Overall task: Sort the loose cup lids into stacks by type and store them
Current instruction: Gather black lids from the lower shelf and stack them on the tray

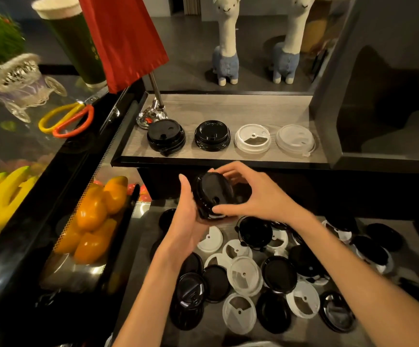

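Both hands hold a small stack of black lids point(212, 194) in the air between the shelf and the lower counter. My left hand point(187, 216) cups it from below and the left. My right hand point(251, 194) grips it from the right, thumb on its near rim. On the wooden shelf point(228, 108) stand four sorted piles: black lids with a tab point(166, 137), plain black lids point(212, 136), clear lids with a flap point(252, 138) and frosted dome lids point(295, 139). Several loose black and white lids point(266, 276) lie mixed on the lower counter.
A chrome flag stand point(150, 116) with a red flag point(120, 38) sits at the shelf's left end. Scissors point(65, 121), a tall green cup point(75, 41) and a glass case of oranges point(98, 216) and bananas point(3, 194) are at left. Two plush llamas point(226, 46) stand behind.
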A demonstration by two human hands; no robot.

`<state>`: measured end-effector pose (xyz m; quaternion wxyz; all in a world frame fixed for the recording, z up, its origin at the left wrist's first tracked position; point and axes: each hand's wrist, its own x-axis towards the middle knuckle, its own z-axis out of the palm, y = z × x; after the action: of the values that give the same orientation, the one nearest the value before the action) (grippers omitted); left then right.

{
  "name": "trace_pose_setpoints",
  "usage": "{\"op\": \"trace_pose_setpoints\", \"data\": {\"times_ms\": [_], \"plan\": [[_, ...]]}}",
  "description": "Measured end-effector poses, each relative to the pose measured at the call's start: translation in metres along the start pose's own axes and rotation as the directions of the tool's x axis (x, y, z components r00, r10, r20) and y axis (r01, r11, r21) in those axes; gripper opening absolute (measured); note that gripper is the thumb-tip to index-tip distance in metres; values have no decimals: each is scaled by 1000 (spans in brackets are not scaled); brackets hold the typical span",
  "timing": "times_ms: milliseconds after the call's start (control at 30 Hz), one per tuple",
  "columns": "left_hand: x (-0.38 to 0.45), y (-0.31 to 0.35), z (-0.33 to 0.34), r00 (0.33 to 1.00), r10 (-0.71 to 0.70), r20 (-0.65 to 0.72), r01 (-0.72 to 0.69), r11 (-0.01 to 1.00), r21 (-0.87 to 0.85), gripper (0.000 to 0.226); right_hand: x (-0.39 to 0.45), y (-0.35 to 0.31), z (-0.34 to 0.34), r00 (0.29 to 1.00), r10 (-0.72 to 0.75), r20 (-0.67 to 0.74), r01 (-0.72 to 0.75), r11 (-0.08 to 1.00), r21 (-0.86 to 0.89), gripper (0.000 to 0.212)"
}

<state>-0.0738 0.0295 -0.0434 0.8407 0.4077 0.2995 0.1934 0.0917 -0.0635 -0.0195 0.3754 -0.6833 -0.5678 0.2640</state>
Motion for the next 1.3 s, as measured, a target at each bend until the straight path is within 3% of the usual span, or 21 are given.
{"op": "trace_pose_setpoints", "data": {"times_ms": [100, 233, 400, 667, 1300], "plan": [[1, 23, -4, 972, 200, -125, -171, 962, 213, 70, 37, -15, -18, 999, -35, 30, 36, 999, -28, 73], [13, 53, -22, 833, 428, -352, -315, 888, 335, 45, 103, -31, -35, 992, -69, 102, 89, 974, -210, 73], [35, 80, -45, 735, 529, -424, -351, 832, 430, 34, 176, -49, -39, 985, -105, 137, 147, 926, -347, 74], [48, 87, -57, 782, 501, -371, -355, 847, 395, 37, 220, -52, -31, 974, -67, 217, 149, 911, -384, 78], [54, 86, -67, 793, 480, -375, -320, 852, 413, 43, 237, -46, -12, 941, -64, 331, 223, 856, -468, 83]]}}
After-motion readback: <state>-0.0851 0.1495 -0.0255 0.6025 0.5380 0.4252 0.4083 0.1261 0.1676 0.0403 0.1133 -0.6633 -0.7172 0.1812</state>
